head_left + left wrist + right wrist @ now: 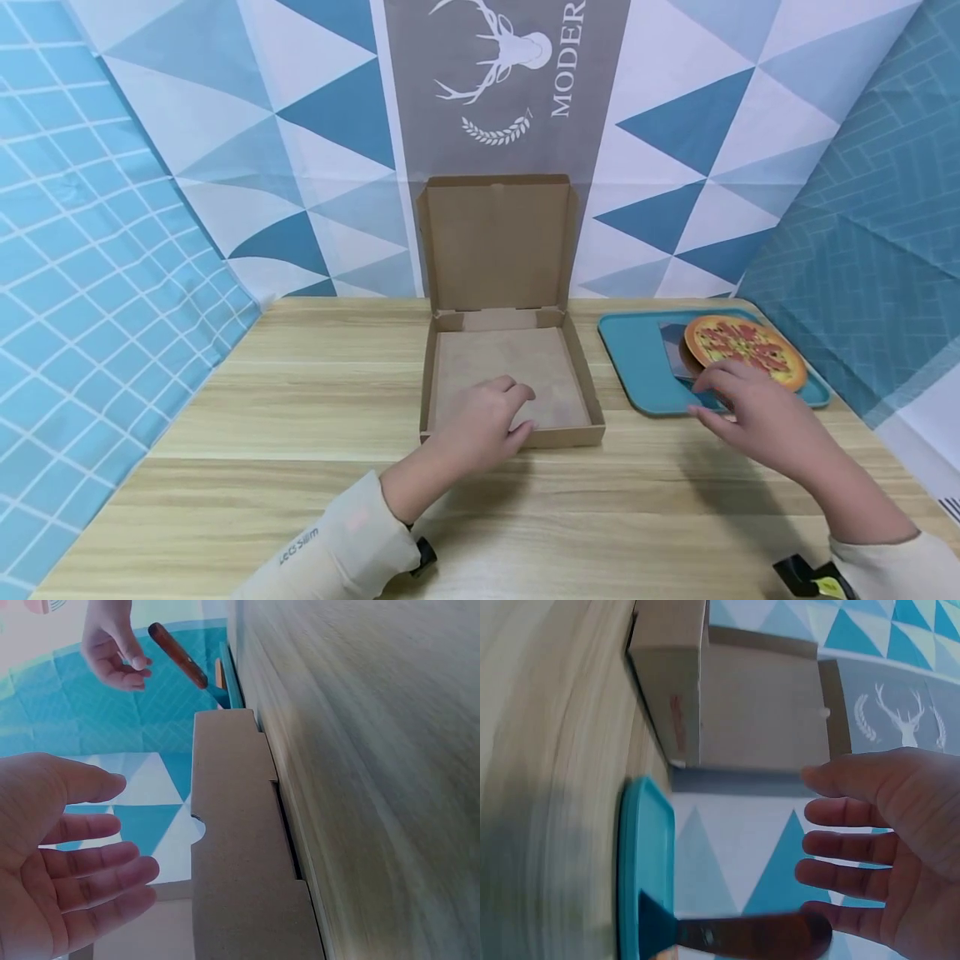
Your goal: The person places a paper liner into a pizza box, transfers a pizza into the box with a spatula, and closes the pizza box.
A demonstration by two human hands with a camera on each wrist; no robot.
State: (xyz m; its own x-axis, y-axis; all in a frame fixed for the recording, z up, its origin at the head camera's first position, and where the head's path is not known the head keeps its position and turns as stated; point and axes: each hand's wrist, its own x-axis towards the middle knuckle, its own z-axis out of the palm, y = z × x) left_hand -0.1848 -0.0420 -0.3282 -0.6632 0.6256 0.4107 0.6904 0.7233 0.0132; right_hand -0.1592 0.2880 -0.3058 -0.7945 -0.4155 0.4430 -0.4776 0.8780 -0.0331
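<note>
A brown cardboard pizza box point(517, 437) stands on the table with its lid point(498, 246) raised against the wall. My left hand point(480, 425) hovers over the box's front edge, fingers loosely bent and holding nothing. To the right, a pizza point(746, 346) lies on a blue tray point(633, 367), partly over a flat metal blade point(678, 354). In the right wrist view a wooden handle point(757, 935) sticks out past the tray's edge. Close to that handle is my right hand point(768, 425), its fingers apart and nothing between them. From the head view, the right hand hides most of the handle.
The wood-grain table point(330, 417) extends left of the box and in front of it. A patterned wall sheet point(322, 150) rises directly behind the lid. Blue side sheets point(892, 250) border the table, the right one close to the tray.
</note>
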